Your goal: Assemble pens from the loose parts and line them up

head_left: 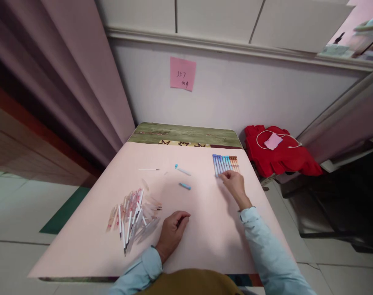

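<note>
Blue sleeves (267,246) came in nearest. The left hand (173,232) lay loosely curled, a bit open and empty, beside a pile of pen parts (131,217). Past it lay a blue pen piece (184,186). The right hand (234,186) touched the pen row (222,163); I couldn't tell if it gripped one.

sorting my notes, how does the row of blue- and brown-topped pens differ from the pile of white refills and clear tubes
The pen row lies side by side; the loose pile crosses at many angles. The pen row has blue and brown tops; the loose pile is mostly white and clear. The right hand is at the pen row; the left hand is nearer the loose pile. Both groups lie on the pale pink cover.
</note>
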`<state>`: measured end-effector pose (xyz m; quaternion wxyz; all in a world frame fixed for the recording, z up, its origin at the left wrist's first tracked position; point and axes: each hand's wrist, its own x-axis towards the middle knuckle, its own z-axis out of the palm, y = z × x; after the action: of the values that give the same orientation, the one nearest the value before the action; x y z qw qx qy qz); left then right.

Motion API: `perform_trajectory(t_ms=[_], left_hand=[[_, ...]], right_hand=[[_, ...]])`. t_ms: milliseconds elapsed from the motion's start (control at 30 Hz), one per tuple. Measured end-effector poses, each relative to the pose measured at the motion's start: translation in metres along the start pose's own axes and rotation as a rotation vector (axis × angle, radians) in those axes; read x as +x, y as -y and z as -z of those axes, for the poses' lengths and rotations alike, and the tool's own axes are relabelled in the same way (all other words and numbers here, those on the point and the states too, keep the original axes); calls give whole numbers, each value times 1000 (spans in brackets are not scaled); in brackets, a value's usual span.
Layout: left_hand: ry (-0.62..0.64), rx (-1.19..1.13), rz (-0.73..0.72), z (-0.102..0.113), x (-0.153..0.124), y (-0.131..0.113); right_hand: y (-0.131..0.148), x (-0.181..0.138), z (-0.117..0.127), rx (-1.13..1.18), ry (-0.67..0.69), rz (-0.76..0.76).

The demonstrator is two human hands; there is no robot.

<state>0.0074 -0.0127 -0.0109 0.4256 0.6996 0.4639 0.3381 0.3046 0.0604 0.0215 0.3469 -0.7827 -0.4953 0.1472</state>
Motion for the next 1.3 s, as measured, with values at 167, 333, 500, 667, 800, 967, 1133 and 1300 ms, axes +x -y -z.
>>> perform_trajectory(t_ms=[167, 333, 500, 667, 800, 967, 1133, 1300], left_hand=[[-5, -18, 2, -1, -1, 1], [-13, -62, 10, -3, -2, 3], [-17, -68, 5, -3, -2, 1], [-8, -100, -13, -1, -2, -1], [1, -124, -29, 0, -2, -2], [11, -85, -16, 1, -1, -2], [18, -66, -20, 1, 0, -1], [11, -70, 11, 0, 0, 3]], right_hand=[[46, -43, -52, 37, 238, 208], [84, -39, -81, -117, 250, 338], [120, -19, -119, -287, 308, 514], [146, -17, -157, -350, 412, 707], [149, -20, -169, -445, 456, 746], [139, -32, -162, -515, 442, 719], [131, -38, -139, -493, 395, 693], [97, -13, -87, -418, 192, 368]])
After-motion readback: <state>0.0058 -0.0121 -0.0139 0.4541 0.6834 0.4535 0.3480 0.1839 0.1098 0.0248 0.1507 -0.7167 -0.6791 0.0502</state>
